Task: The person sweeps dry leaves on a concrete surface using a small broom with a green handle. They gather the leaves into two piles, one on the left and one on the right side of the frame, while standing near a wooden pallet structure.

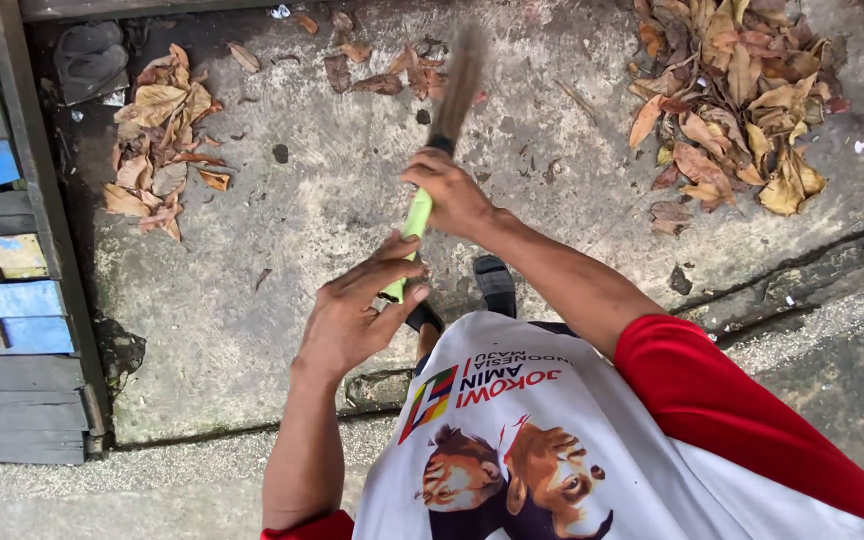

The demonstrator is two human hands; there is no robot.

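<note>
Both our hands on the broom!
Right hand grips the green broom handle up high, left hand wraps its lower end; dry leaves heaped at the concrete's far right corner.

Ground: we stand on a rough concrete slab, stained and cracked.
Right of our right hand: we see a big heap of dry brown leaves lying on the concrete.
Left of our left hand: we see a smaller leaf pile beside a wooden plank platform.
Beyond the hands: we see a few scattered leaves.
Below the hands: we see our black sandal on the slab.
</note>
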